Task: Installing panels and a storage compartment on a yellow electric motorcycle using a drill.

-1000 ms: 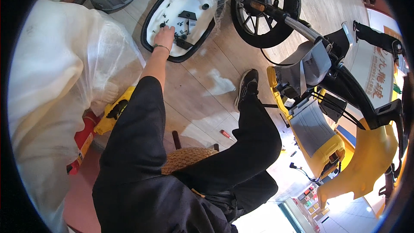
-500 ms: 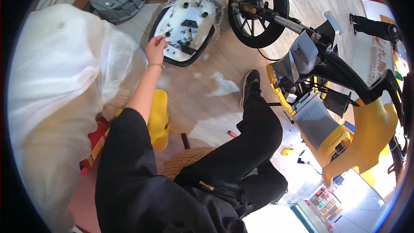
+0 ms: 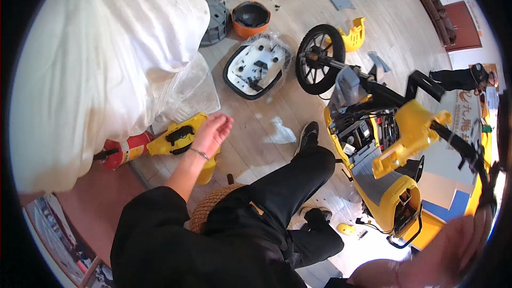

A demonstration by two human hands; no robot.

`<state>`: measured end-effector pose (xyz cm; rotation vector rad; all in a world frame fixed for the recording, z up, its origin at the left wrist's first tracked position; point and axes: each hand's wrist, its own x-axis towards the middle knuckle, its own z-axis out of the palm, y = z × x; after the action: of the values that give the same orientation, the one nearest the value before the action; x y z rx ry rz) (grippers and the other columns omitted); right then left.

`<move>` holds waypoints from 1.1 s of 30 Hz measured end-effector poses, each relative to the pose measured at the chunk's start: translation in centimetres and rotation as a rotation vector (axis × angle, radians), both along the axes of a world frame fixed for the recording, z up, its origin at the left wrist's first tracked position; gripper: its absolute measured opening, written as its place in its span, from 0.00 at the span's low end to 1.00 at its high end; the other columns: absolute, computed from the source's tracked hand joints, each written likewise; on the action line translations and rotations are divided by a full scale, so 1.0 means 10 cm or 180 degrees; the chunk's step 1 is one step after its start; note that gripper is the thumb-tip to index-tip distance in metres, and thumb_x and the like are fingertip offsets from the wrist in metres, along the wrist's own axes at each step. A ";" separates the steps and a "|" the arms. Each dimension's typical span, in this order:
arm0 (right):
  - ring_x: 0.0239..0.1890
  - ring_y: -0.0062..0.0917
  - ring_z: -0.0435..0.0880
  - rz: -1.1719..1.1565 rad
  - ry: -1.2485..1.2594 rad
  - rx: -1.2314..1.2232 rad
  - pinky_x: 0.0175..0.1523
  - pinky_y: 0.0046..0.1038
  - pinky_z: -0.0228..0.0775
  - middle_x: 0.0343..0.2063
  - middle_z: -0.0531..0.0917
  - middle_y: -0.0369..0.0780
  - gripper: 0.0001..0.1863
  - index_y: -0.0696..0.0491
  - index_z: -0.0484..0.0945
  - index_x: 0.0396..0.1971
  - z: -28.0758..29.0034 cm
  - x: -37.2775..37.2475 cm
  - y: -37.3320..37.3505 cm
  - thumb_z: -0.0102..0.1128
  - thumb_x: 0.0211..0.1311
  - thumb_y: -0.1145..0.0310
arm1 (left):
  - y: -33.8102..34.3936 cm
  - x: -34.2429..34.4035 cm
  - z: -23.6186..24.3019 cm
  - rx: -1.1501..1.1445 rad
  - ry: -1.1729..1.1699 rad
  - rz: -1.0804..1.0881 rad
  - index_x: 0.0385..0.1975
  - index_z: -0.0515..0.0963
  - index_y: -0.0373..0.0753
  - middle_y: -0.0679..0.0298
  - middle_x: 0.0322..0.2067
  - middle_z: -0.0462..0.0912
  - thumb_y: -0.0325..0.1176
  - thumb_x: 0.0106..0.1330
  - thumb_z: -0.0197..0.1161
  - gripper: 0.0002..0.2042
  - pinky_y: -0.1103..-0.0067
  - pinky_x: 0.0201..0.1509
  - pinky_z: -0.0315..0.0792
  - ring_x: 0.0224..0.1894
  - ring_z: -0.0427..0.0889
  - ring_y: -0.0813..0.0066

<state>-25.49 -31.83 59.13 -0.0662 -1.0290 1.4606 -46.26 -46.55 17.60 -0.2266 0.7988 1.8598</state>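
Yellow plastic panel (image 3: 162, 143), on floor beside red cylinder (image 3: 129, 149), near left hand (image 3: 212, 134): probably light, stiff, scratchable; edges likely best hold. Left fingers half-curled (contents, if any, untellable); right hand (image 3: 453, 242) blurred near scooter (image 3: 368, 178), grip untellable.

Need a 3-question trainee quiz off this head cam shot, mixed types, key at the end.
1. True or false: the left hand is touching the black-rimmed white tray.
2. Multiple choice: what colour is the outside of the dark-lined bowl-shaped shell beside the tray?
A) blue
B) orange
C) green
3. Short answer: which hand is nearer the red fire extinguisher?

Key
1. False; the hand is held apart from the tray.
2. B.
3. The left; the right hand shows blurred at the lower right.
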 end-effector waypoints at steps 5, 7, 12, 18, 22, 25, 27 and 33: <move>0.24 0.19 0.65 0.0991 -0.0631 -0.0747 0.36 0.23 0.57 0.33 0.69 0.39 0.12 0.56 0.62 0.36 0.17 0.35 -0.09 0.51 0.60 0.65 | 0.10 0.77 0.41 0.0140 -0.0072 -0.0634 0.36 0.73 0.39 0.65 0.33 0.79 0.30 0.64 0.57 0.04 0.86 0.33 0.73 0.30 0.77 0.83; 0.24 0.21 0.68 0.0638 -0.0982 -0.1066 0.34 0.24 0.61 0.30 0.72 0.40 0.13 0.57 0.63 0.39 0.07 0.59 -0.22 0.51 0.60 0.66 | 0.14 1.04 0.57 0.0296 -0.0082 -0.0869 0.35 0.73 0.40 0.65 0.31 0.79 0.31 0.64 0.58 0.04 0.86 0.32 0.71 0.30 0.76 0.82; 0.28 0.25 0.78 -0.0476 -0.3564 0.1516 0.34 0.25 0.69 0.28 0.80 0.38 0.14 0.54 0.74 0.36 -0.63 1.62 -0.39 0.63 0.46 0.76 | 0.24 1.57 0.80 0.0010 0.0226 -0.1399 0.34 0.73 0.40 0.63 0.35 0.79 0.30 0.62 0.61 0.05 0.85 0.34 0.69 0.33 0.76 0.80; 0.29 0.30 0.81 -0.1407 -0.4093 0.0828 0.35 0.26 0.71 0.24 0.80 0.39 0.07 0.56 0.78 0.29 -1.70 2.93 -0.73 0.64 0.49 0.75 | 0.40 1.88 0.89 -0.0237 0.0624 -0.2295 0.34 0.72 0.39 0.65 0.31 0.77 0.29 0.65 0.56 0.02 0.84 0.33 0.70 0.32 0.75 0.80; 0.31 0.19 0.81 -0.1975 -0.3270 -0.1412 0.38 0.21 0.72 0.27 0.82 0.40 0.05 0.61 0.77 0.31 -2.32 3.87 -0.96 0.59 0.55 0.77 | 0.68 2.32 1.01 -0.0565 0.0724 -0.2822 0.35 0.73 0.38 0.65 0.31 0.77 0.28 0.65 0.54 0.03 0.84 0.32 0.72 0.31 0.76 0.80; 0.29 0.18 0.78 -0.2573 -0.2670 -0.1729 0.37 0.19 0.71 0.25 0.79 0.38 0.05 0.61 0.75 0.32 -2.57 4.59 -1.10 0.53 0.60 0.75 | 0.85 2.78 1.16 -0.0957 0.0917 -0.3346 0.36 0.73 0.37 0.65 0.32 0.77 0.28 0.65 0.54 0.03 0.84 0.33 0.73 0.31 0.76 0.79; 0.29 0.19 0.79 -0.2811 -0.1943 -0.2442 0.36 0.20 0.71 0.26 0.80 0.39 0.06 0.60 0.75 0.34 -2.81 4.99 -1.23 0.52 0.62 0.74 | 0.94 3.07 1.27 -0.0794 0.0878 -0.3621 0.36 0.72 0.37 0.64 0.32 0.76 0.28 0.65 0.55 0.03 0.83 0.34 0.73 0.32 0.76 0.78; 0.29 0.17 0.78 -0.3394 -0.0952 -0.4448 0.34 0.17 0.68 0.28 0.80 0.38 0.13 0.58 0.71 0.43 -4.44 5.95 -1.82 0.50 0.59 0.71 | 1.12 3.63 1.08 -0.1264 0.0879 -0.4451 0.35 0.71 0.38 0.65 0.30 0.74 0.28 0.65 0.55 0.03 0.84 0.34 0.71 0.31 0.73 0.78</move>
<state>34.04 -50.05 14.74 -1.5950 0.0878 0.8726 -9.96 -35.34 28.41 0.3097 1.0922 0.4067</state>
